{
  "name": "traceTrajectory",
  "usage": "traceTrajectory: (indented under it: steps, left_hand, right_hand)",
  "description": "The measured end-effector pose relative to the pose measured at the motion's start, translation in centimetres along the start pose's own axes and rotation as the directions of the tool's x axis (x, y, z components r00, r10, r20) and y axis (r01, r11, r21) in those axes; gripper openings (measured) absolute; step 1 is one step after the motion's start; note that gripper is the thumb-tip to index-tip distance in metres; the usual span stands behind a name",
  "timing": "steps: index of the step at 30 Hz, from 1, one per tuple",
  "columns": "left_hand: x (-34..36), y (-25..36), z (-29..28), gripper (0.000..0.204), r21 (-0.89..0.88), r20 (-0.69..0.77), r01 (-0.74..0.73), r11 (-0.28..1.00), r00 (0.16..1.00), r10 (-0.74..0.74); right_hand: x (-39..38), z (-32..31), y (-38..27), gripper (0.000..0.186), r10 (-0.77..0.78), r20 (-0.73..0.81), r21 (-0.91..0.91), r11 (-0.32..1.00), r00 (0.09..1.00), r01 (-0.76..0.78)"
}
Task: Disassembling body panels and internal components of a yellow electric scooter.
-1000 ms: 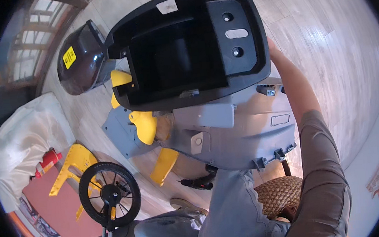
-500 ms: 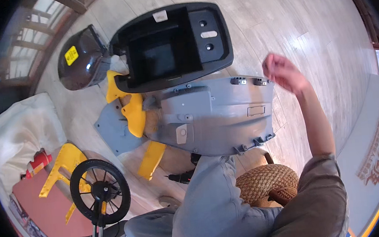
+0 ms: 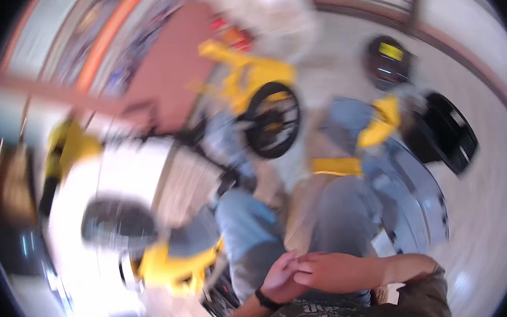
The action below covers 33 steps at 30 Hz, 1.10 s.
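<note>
My left hand (image 3: 281, 279), with a dark band at the wrist, meets my right hand (image 3: 317, 271) over my lap. They are clasped, fingers bent against each other, and no object shows between them. Motion blur softens the finger detail. To the right of my legs lies a large grey moulded panel (image 3: 413, 187), tilted along my right knee. Just beyond the knees is a flat yellow strip (image 3: 337, 165). Farther right are a curved yellow cover (image 3: 383, 119) and a black storage bin (image 3: 465, 139). Neither hand touches these parts.
A black spoked wheel (image 3: 259, 146) and a yellow shell (image 3: 259, 74) stand ahead of me. A dark glossy case (image 3: 388, 64) with a yellow label sits far right. At left are a dark oval part (image 3: 118, 223) and a yellow body piece (image 3: 182, 268). A reddish board (image 3: 180, 63) lies far left.
My view has swung left, so the parts appear farther right. My right hand has left the grey panel's far end and come to my lap, joining my left hand.
</note>
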<state>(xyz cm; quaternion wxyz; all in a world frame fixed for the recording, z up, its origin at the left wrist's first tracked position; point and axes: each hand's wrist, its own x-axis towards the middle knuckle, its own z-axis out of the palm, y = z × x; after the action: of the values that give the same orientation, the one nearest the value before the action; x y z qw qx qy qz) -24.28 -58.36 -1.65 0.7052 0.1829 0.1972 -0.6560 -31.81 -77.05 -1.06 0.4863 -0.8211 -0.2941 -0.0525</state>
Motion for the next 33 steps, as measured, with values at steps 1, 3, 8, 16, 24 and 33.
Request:
traceTrajectory:
  steps: [1,3,8,16,24,33]
  left_hand:
    - [-1.2,-0.2,0.4,0.052,0.092,-0.106,-0.049,0.995,0.993,0.059]
    - [-5.3,-0.6,-0.7,0.047,0.122,-0.214,-0.202,0.972,0.951,0.224]
    - [-12.6,-3.6,-5.7,0.030,-0.098,-0.081,-0.524,0.846,0.852,0.518]
    - [-24.4,-2.3,-26.3,0.016,-0.122,-0.553,-0.964,0.238,0.265,0.790]
    - [-29.2,-11.3,-62.7,0.035,-0.176,-0.981,-0.908,-0.381,0.127,0.149]
    - [-30.7,-14.4,-73.7,0.055,-0.134,-0.990,-0.846,-0.516,0.095,0.102]
  right_hand:
    - [1.7,1.2,-0.6,0.032,0.003,0.137,-0.123,0.992,0.991,0.014]
    - [5.2,3.8,-2.1,0.030,-0.096,0.278,-0.140,0.980,0.956,0.139]
    - [11.4,8.5,-6.8,0.022,-0.216,0.276,-0.168,0.949,0.937,0.268]
    - [15.0,13.3,-7.3,0.017,0.134,0.142,-0.085,0.989,0.981,-0.123]
    - [11.8,13.3,-2.2,0.009,0.608,0.040,-0.159,0.787,0.793,-0.596]
    - [11.4,9.0,1.3,0.006,0.841,-0.101,0.153,0.541,0.531,-0.827]
